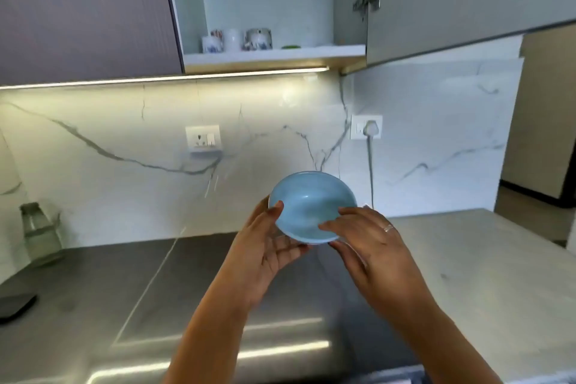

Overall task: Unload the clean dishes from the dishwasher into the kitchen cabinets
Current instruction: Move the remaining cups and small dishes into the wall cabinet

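A light blue bowl (pixel 311 203) is held up in front of me over the counter, its hollow tilted toward me. My left hand (pixel 268 246) cups it from below and left, thumb on the rim. My right hand (pixel 371 243), a ring on one finger, holds the right edge with fingers laid into the hollow. Above stands the open wall cabinet (pixel 274 54), with several mugs (pixel 237 39) and a small green thing on its bottom shelf. The dishwasher is not in view.
The cabinet door (pixel 452 0) hangs open to the right at head height. A grey counter (pixel 124 290) runs below, with a glass jar (pixel 40 234) at the left and a dark flat object (pixel 15 304) at the left edge. Sockets (pixel 203 137) sit on the marble backsplash.
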